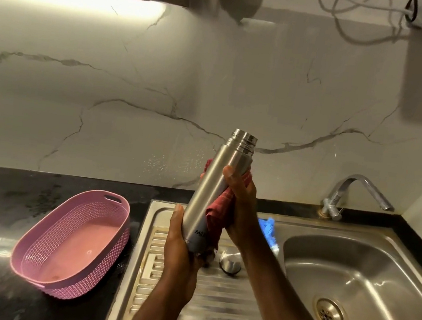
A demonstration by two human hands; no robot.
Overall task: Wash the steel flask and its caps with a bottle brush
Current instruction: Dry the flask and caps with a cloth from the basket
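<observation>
Flask (217,187) tilted above sink's drainboard (213,306), neck uncapped. My left hand (180,249) grips its base; right hand (241,208) wraps red cloth (214,218) against its side. Steel cap (230,264) on drainboard below, blue brush (268,232) at basin edge. Pink basket (71,246) on counter, left.

- Counter (0,200): black, wet patches near its back edge.
- Basket (72,244): pink, on counter, just left of the sink.
- Sink (213,306): steel, set into counter; cap (230,264) and brush (268,233) on its drainboard.
</observation>
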